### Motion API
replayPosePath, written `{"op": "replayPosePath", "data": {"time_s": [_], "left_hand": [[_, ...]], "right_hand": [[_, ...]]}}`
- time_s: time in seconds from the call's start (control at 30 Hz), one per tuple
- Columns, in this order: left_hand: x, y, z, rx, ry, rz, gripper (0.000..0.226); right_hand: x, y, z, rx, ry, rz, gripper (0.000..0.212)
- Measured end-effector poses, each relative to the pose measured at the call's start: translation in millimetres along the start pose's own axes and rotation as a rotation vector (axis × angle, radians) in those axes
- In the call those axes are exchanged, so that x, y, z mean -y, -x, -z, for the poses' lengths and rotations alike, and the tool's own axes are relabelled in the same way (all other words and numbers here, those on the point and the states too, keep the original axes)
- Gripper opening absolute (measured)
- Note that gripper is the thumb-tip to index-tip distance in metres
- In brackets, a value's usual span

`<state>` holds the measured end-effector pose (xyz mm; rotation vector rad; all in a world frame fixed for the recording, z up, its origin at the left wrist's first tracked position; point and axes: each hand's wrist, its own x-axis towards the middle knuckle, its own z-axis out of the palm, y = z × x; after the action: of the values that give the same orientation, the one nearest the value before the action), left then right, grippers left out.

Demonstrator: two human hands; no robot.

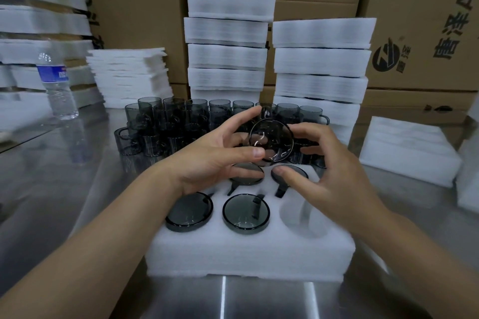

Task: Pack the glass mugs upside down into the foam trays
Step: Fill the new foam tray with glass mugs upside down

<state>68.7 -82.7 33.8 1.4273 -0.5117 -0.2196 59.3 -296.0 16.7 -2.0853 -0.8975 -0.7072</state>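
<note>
L grip (212, 155) + R grip (331, 176) grasp glass mug (270, 140) base-up, prob. to seat in empty tray slot (303, 217) below R grip.

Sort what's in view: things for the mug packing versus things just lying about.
Job: held mug, foam tray, packed mugs, empty pocket, loose mugs behind, stacked foam trays.
Lying about: water bottle, cardboard boxes.

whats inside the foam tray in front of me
Four glass mugs sit base-up in the foam tray; the near-right pocket is empty. The left hand, right hand and held mug cover the pockets behind.
</note>
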Motion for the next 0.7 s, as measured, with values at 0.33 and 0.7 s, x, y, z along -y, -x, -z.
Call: {"op": "replayPosePath", "data": {"time_s": [0.33, 0.7], "left_hand": [[2.1, -1.1, -2.5, -0.023, -0.216, -0.04, 0.084], [0.0, 0.6, -3.9, -0.017, -0.296, -0.016, 0.083]], "right_hand": [[0.8, 0.1, 0.6, -0.009, -0.051, -0.028, 0.059], [1.7, -0.4, -0.4, -0.025, -0.037, -0.036, 0.054]]}}
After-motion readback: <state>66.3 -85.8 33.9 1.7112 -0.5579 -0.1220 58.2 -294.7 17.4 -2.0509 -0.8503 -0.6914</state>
